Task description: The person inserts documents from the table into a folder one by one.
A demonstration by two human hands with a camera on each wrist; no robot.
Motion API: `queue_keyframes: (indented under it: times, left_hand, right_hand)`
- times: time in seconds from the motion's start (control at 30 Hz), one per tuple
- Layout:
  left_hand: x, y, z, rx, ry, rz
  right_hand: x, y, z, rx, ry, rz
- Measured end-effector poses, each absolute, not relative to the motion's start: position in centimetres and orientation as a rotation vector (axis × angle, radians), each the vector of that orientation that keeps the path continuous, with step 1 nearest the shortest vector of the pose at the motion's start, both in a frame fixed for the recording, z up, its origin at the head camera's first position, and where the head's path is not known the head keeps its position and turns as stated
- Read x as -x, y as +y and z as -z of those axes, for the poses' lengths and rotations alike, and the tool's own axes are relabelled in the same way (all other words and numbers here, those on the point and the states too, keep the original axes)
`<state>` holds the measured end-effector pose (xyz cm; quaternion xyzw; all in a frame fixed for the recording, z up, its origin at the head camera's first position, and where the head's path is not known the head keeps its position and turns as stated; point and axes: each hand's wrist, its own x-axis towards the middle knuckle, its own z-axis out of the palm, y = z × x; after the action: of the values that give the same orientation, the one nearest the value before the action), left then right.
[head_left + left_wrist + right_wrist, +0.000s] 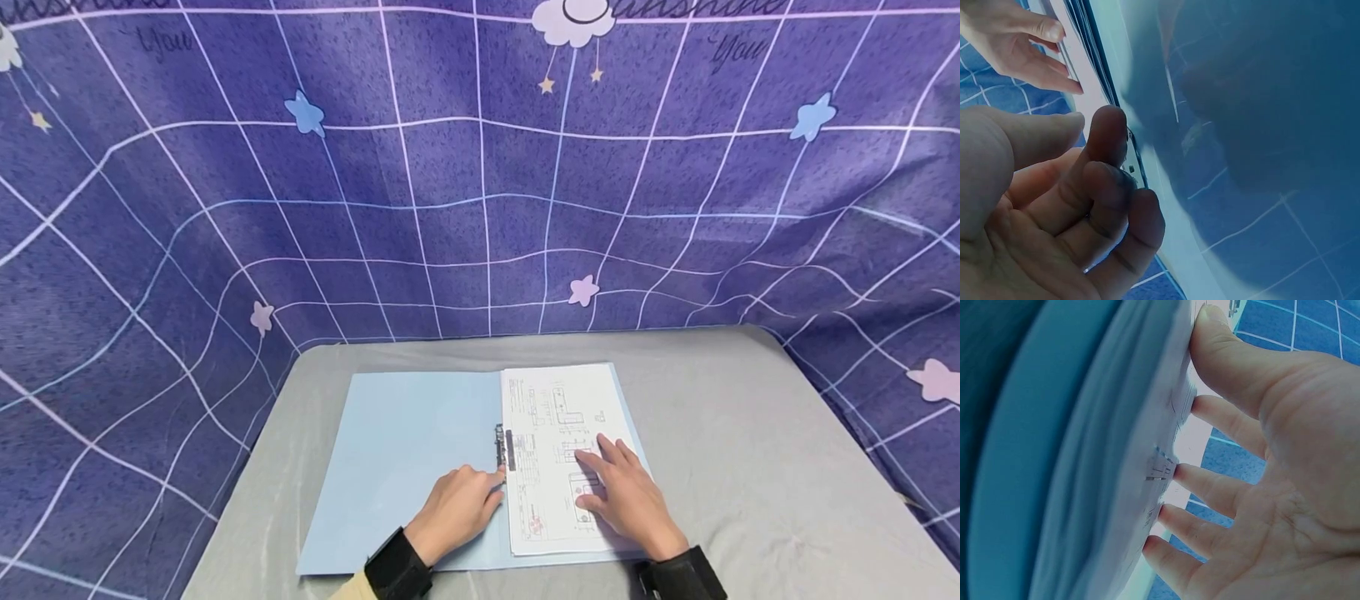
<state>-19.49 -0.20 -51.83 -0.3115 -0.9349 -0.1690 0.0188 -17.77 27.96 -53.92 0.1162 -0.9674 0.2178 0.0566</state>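
A light blue folder [408, 442] lies opened flat on the grey-covered table. On its right side is a stack of white sheets [551, 533] printed with line drawings, beside a dark metal clip [500, 446] at the spine. My left hand [459, 507] reaches the clip's lower end with its index fingertip, its other fingers bent and holding nothing. Spread fingers of my right hand [628, 492] rest on the top sheet; in the right wrist view, thumb and fingertips [1179, 472] touch the paper. The exact contact of the left fingertip is hard to tell in the left wrist view.
Grey cloth [757, 467] covers the table around the folder. A purple curtain [450, 167] with grid lines and stars hangs behind the table and along both sides. Black bands [397, 567] are worn on both wrists.
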Motion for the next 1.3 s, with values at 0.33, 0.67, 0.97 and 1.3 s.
queue_keyframes:
  times: [0.33, 0.67, 0.97, 1.3]
  left_hand:
    - [19.81, 0.13, 51.91, 0.935, -2.923, 0.473]
    - [20.09, 0.54, 52.33, 0.941, -2.959, 0.425]
    - [20.13, 0.64, 52.53, 0.939, -2.977, 0.413]
    - [20.27, 0.74, 52.64, 0.927, -2.975, 0.415]
  right_hand:
    - [17.95, 28.1, 54.05, -0.384, -2.887, -0.641]
    - [18.0, 28.04, 53.76, -0.37, -2.911, -0.656]
    - [18.09, 28.08, 53.92, -0.371, -2.918, -0.654]
    - [18.19, 28.14, 54.09, -0.351, -2.935, -0.664]
